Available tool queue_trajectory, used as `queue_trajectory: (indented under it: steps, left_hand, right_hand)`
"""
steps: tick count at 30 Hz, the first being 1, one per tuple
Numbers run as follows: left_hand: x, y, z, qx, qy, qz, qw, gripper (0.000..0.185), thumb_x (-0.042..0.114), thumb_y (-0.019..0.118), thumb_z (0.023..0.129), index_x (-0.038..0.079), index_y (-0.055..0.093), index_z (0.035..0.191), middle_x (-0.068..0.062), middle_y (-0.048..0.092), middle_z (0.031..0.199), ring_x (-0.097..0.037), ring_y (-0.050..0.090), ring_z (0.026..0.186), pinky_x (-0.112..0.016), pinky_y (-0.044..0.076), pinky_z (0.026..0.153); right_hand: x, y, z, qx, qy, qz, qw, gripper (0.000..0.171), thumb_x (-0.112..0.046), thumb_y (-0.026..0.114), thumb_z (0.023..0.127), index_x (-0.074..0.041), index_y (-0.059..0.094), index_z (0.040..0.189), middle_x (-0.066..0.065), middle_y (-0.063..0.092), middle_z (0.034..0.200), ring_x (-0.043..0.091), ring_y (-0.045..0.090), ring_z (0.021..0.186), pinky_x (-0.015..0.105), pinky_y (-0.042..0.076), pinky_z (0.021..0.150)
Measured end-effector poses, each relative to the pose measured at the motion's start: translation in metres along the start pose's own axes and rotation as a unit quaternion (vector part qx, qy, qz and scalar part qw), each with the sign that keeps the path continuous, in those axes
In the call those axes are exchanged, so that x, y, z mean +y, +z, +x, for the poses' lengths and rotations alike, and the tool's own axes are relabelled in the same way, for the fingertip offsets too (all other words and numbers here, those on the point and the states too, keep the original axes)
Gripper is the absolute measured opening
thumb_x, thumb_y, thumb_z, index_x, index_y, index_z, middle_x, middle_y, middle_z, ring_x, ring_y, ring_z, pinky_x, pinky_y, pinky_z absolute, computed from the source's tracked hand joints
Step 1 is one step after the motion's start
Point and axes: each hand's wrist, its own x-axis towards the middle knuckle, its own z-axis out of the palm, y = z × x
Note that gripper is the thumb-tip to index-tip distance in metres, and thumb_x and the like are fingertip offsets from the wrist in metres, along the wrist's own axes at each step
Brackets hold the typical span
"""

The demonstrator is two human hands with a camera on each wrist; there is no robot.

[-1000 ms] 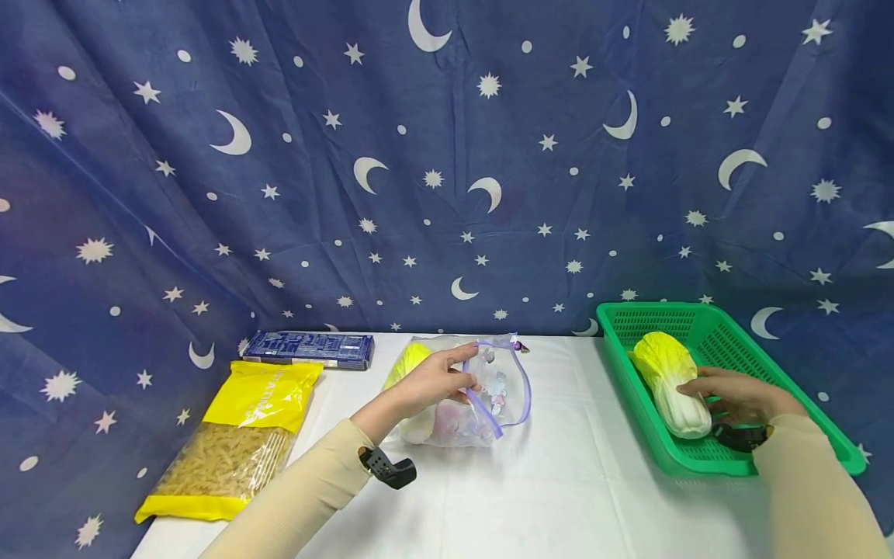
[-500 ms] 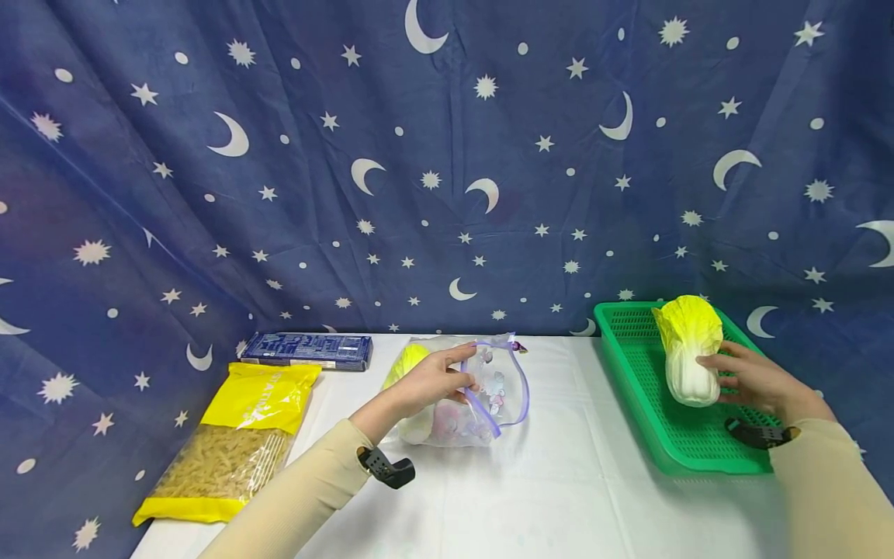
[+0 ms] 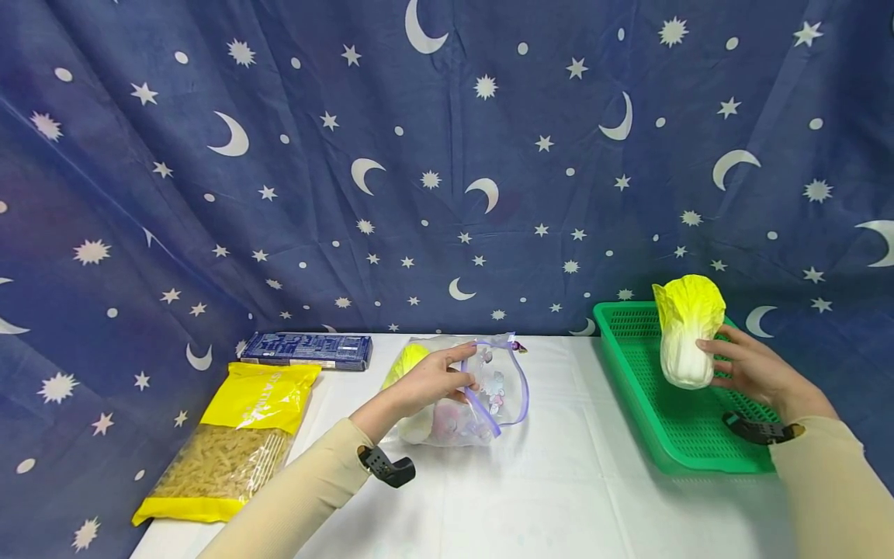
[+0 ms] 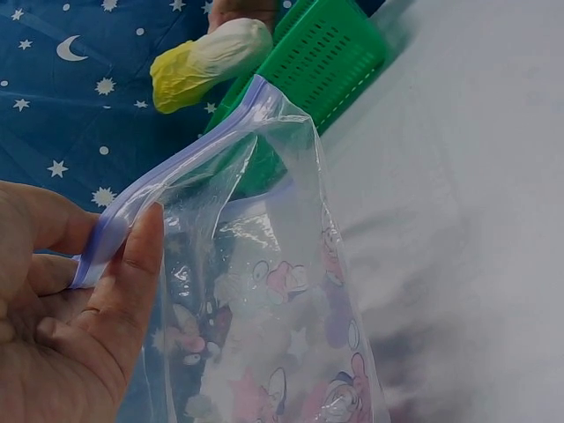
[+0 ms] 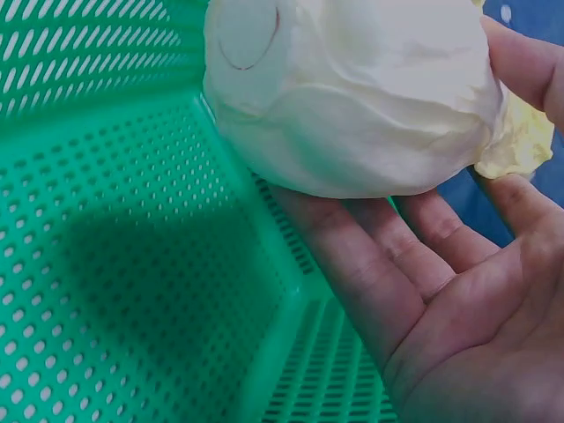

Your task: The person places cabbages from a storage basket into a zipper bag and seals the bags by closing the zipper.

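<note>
Cabbage (image 3: 686,341): yellow leaves, white base

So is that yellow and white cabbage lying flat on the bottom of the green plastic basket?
No, the right hand holds the yellow and white cabbage upright above the green plastic basket.

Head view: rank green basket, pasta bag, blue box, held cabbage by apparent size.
1. green basket
2. pasta bag, close behind and nearer the camera, so unsure
3. blue box and held cabbage look alike; not ranked.
</note>
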Motion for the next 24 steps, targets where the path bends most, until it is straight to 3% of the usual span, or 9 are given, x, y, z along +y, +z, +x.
queue_trajectory:
  steps: [6,11,17,24]
  left_hand:
    - [0.000,0.000,0.001,0.000,-0.002,0.002,1.0000,0.064,0.002,0.061,0.098,0.001,0.037,0.157,-0.008,0.031,0.165,-0.017,0.066,0.089,-0.031,0.061,0.081]
    - [0.000,0.000,0.001,0.000,0.000,-0.002,1.0000,0.065,0.003,0.062,0.097,0.000,0.036,0.157,-0.010,0.030,0.165,-0.016,0.066,0.087,-0.031,0.061,0.080]
    - [0.001,0.001,0.002,-0.002,0.002,0.001,1.0000,0.065,0.003,0.061,0.098,-0.001,0.036,0.157,-0.011,0.031,0.165,-0.016,0.066,0.088,-0.031,0.061,0.081]
    - [0.000,0.000,0.002,-0.002,0.002,-0.002,1.0000,0.066,0.004,0.063,0.097,-0.001,0.036,0.157,-0.011,0.029,0.166,-0.017,0.066,0.087,-0.031,0.061,0.081]
  right_hand:
    - [-0.008,0.012,0.004,-0.020,-0.031,0.004,0.999,0.055,-0.020,0.052,0.108,-0.031,0.022,0.154,-0.014,0.059,0.119,0.011,0.069,0.102,0.039,0.061,0.082]
    - [-0.016,0.025,0.009,-0.034,-0.052,0.013,0.998,0.043,-0.017,0.051,0.109,-0.033,0.034,0.145,-0.010,0.060,0.119,0.015,0.070,0.101,0.041,0.062,0.081]
    - [-0.025,0.043,0.014,-0.058,-0.073,0.025,0.995,0.038,-0.013,0.049,0.109,-0.029,0.038,0.141,-0.005,0.063,0.120,0.019,0.071,0.101,0.042,0.061,0.081]
    - [-0.035,0.065,0.018,-0.095,-0.092,0.011,0.991,0.049,-0.011,0.047,0.109,-0.023,0.028,0.152,-0.003,0.064,0.124,0.021,0.070,0.104,0.044,0.061,0.082]
